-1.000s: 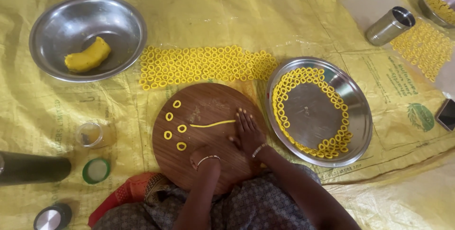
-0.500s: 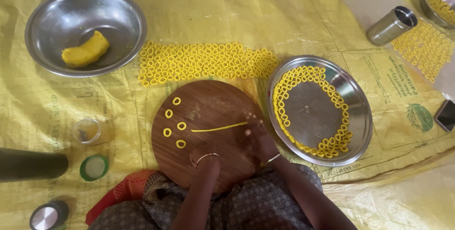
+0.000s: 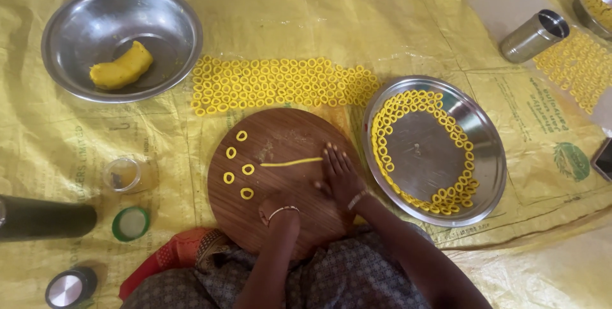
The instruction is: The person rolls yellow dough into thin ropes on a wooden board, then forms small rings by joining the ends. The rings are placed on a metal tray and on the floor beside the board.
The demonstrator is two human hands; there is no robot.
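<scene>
Five small yellow dough rings (image 3: 237, 172) lie finished on the round wooden board (image 3: 280, 220) | right hand (image 3: 339, 178) flat, fingers spread, beside the thin yellow dough strand (image 3: 291, 162) | left hand (image 3: 275, 207), grip unclear | many rings fill the round steel plate (image 3: 475, 124); yellow dough lump (image 3: 121, 65) left in the steel bowl (image 3: 76, 22).

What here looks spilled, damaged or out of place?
Nothing stands out. The dough rings lie in neat rows on the sheet, more line the steel plate's rim, and one thin dough strand lies on the wooden board by the right hand.
</scene>
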